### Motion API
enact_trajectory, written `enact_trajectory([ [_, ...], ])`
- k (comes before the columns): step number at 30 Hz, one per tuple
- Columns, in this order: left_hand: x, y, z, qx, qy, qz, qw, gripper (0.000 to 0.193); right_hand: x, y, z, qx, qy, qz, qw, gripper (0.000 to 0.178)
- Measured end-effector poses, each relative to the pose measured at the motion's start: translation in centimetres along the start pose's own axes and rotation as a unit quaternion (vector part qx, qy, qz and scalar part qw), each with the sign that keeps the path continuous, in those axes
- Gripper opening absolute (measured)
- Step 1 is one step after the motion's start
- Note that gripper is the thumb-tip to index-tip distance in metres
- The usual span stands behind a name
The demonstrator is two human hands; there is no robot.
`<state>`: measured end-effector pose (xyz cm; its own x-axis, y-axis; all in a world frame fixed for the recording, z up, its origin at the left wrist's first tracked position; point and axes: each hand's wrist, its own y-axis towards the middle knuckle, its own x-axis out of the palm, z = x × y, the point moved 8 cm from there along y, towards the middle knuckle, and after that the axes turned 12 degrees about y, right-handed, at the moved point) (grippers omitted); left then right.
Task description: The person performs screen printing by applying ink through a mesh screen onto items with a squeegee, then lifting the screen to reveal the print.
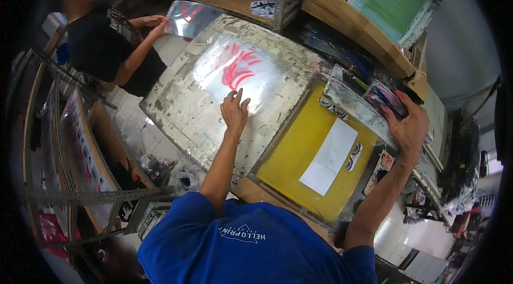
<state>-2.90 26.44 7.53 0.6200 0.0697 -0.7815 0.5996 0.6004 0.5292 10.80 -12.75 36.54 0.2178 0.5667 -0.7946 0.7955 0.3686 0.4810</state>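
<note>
Currently | I see the left hand (234, 112), fingers loosely spread, by the red-marked sheet (212, 67) on the worn table (175, 97), contact unclear | right hand (410, 126) gripping an ink-stained block (382, 100) beside the yellow screen (286, 161)

Left arm: bare left forearm (224, 163) out of a short blue fabric sleeve (179, 222), angled forward and slightly right, wrist roughly in line, bare left hand (234, 113) back-up, fingers loosely spread, thumb off to the right side. Right arm: bare right forearm (379, 201) reaching forward, well out to the right, bare right hand (411, 126) turned inward at the wrist, thumb and fingers curled in a grip. Hands well apart.
</note>
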Motion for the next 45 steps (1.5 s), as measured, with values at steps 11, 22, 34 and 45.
enact_trajectory([
  [11, 5.5, -0.1, -2.6, 0.014, -0.018, -0.006, 1.0, 0.013, -0.1, 0.2, -0.3, 0.009, -0.01, 0.0, 1.0, 0.045],
  [22, 3.7, -3.6, 9.1, 0.096, -0.224, -0.236, 0.941, 0.021, -0.1, 0.1, 1.3, -0.001, -0.023, 0.011, 1.0, 0.046],
  [34, 5.7, -15.6, 23.1, 0.39, -0.141, -0.297, 0.86, 0.061, 0.1, 0.9, 1.1, -0.004, -0.002, 0.014, 1.0, 0.049],
  [45, 7.2, -15.4, 24.8, 0.401, -0.101, -0.289, 0.864, 0.063, 0.0, 0.7, 1.0, -0.028, -0.012, 0.037, 0.999, 0.048],
])
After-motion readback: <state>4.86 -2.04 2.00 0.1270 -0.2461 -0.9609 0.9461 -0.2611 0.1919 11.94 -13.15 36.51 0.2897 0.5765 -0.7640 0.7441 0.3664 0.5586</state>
